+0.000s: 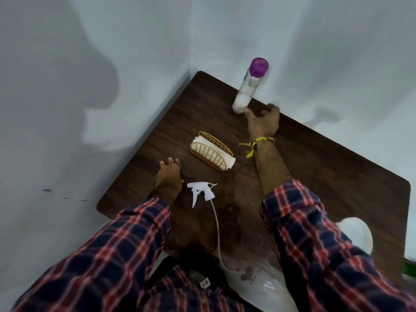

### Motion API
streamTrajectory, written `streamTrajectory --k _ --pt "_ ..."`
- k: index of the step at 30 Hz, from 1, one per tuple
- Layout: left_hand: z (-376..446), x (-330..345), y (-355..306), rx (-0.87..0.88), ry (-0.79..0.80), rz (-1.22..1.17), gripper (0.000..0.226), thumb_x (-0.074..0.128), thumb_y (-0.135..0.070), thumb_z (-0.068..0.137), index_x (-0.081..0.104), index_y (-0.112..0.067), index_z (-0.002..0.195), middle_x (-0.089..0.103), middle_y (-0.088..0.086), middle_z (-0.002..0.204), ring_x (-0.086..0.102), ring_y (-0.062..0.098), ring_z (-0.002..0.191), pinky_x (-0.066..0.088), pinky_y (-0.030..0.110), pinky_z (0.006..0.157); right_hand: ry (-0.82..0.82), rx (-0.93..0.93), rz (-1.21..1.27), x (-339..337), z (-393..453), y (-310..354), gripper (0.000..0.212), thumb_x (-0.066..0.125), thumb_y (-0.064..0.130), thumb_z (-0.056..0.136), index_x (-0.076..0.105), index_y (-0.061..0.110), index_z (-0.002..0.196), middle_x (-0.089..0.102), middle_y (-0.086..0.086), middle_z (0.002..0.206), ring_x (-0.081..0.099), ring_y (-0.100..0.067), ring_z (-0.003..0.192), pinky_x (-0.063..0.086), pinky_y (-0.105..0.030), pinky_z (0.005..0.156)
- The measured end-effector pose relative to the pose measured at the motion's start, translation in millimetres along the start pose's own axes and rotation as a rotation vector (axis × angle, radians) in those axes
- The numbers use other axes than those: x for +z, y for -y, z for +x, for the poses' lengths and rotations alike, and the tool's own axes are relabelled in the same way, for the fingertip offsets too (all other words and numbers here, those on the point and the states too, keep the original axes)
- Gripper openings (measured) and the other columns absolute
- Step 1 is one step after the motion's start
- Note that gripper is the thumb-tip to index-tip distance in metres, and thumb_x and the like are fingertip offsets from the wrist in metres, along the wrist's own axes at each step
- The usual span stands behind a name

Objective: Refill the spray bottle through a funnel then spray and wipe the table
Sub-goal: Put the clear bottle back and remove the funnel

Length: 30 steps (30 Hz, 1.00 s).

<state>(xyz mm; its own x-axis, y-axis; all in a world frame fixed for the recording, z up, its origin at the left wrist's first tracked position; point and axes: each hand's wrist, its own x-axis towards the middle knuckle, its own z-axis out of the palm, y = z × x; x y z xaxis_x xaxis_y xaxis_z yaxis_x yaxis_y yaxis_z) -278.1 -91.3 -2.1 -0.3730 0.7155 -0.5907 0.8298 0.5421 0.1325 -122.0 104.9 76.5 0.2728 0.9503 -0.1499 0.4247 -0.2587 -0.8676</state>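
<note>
Worktop of dark wood grain sat in a corner betw. two pale walls, seen from above. Left hand lay near the worktop's left edge, fingers fairly straight and spread, holding nothing; whether it pressed on the surface, can't tell. Right hand reached far toward the back, fingers loosely curled, thumb tip just beside the base of a clear bottle w/ a purple cap; no grip on it visible, hand looked empty. Bottle stood upright near the back wall, whitish contents inside. Yellow thread band was tied round the right wrist. Both arms wore plaid sleeves in red, navy and white.

Spray head, white, lay on its side on the worktop just right of the left hand, off any bottle, its thin dip tube trailing toward the near edge. Gold wire napkin holder w/ white paper napkins stood mid-worktop, betw. the two hands. White round object, partly hidden by the right sleeve, sat at the near right; can't tell what it was. Wet patches and droplets showed on the surface near the front edge, beside a clear glossy thing that was too blurred to name.
</note>
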Motion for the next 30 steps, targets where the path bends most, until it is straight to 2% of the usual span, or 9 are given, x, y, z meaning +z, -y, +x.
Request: streamTrajectory --k 4,7,11,13,16,20,24,27,30 --pt "-8 0 3 0.034 -0.018 -0.019 0.077 0.058 -0.017 0.096 0.011 -0.009 0.156 0.009 0.014 0.163 0.011 0.041 0.148 0.031 0.045 0.115 -0.022 0.047 0.049 -36 -54 -25 0.062 0.083 0.020 0.075 0.054 0.010 0.130 0.066 -0.010 0.116 0.066 -0.021 0.102 0.055 -0.032 0.092" --pt "-19 1 7 0.031 -0.037 -0.185 0.072 0.053 -0.011 0.097 0.012 -0.013 0.156 0.009 0.012 0.163 0.005 0.036 0.150 0.026 0.047 0.117 -0.021 -0.005 0.011 -63 -100 -40 0.043 0.080 0.015 0.077 0.064 0.009 0.116 0.071 -0.008 0.103 0.069 -0.018 0.092 0.058 -0.033 0.085" --pt "-59 19 -2 0.043 -0.342 -0.492 0.058 0.055 -0.013 0.096 0.034 -0.014 0.151 0.038 0.015 0.153 0.028 0.034 0.145 0.027 0.045 0.116 0.132 -0.174 -0.102 -103 -160 -56 0.010 0.075 0.017 0.080 0.076 0.017 0.090 0.074 0.005 0.083 0.068 -0.006 0.077 0.057 -0.028 0.077" --pt "-87 35 -12 0.163 -0.484 -0.541 0.048 0.058 -0.017 0.096 0.047 -0.014 0.142 0.052 0.012 0.143 0.044 0.030 0.135 0.037 0.043 0.111 0.265 -0.221 -0.149 -123 -184 -66 0.006 0.072 0.020 0.084 0.077 0.019 0.088 0.075 0.008 0.083 0.068 -0.002 0.077 0.056 -0.024 0.077" --pt "-115 59 -25 0.347 -0.545 -0.573 0.030 0.064 -0.019 0.093 0.064 -0.015 0.123 0.068 0.006 0.119 0.061 0.024 0.111 0.046 0.032 0.092 0.327 -0.211 -0.162 -153 -210 -88 0.007 0.070 0.023 0.088 0.076 0.019 0.088 0.074 0.010 0.081 0.067 -0.003 0.076 0.055 -0.027 0.078" --pt "-125 80 -43 0.557 -0.439 -0.574 0.016 0.071 -0.016 0.088 0.072 -0.017 0.104 0.073 -0.002 0.100 0.067 0.017 0.093 0.052 0.027 0.084 0.238 -0.078 -0.136 -196 -227 -123 0.019 0.065 0.030 0.093 0.074 0.020 0.079 0.072 0.010 0.072 0.067 -0.004 0.070 0.056 -0.037 0.074" --pt "-132 89 -65 0.630 -0.340 -0.551 0.012 0.071 -0.014 0.086 0.074 -0.021 0.096 0.073 -0.008 0.094 0.064 0.006 0.080 0.050 0.021 0.073 -0.085 0.027 -0.170 -238 -230 -152 0.013 0.077 0.028 0.082 0.069 0.018 0.082 0.070 0.008 0.075 0.066 -0.007 0.072 0.057 -0.041 0.074" --pt "-129 95 -82 0.630 -0.284 -0.501 0.020 0.071 -0.013 0.085 0.072 -0.019 0.104 0.072 -0.005 0.102 0.066 0.011 0.094 0.051 0.025 0.082 -0.367 0.024 -0.125 -266 -222 -159 0.043 0.086 0.021 0.071 0.058 0.013 0.102 0.067 0.000 0.093 0.065 -0.014 0.083 0.057 -0.044 0.078" --pt "-126 98 -100 0.607 -0.187 -0.410 0.037 0.072 -0.016 0.084 0.066 -0.019 0.120 0.066 -0.001 0.120 0.060 0.018 0.113 0.048 0.034 0.098 -0.367 -0.167 -0.211 -288 -202 -164 0.071 0.088 0.015 0.067 0.054 0.012 0.129 0.060 -0.005 0.125 0.059 -0.020 0.112 0.052 -0.035 0.092"
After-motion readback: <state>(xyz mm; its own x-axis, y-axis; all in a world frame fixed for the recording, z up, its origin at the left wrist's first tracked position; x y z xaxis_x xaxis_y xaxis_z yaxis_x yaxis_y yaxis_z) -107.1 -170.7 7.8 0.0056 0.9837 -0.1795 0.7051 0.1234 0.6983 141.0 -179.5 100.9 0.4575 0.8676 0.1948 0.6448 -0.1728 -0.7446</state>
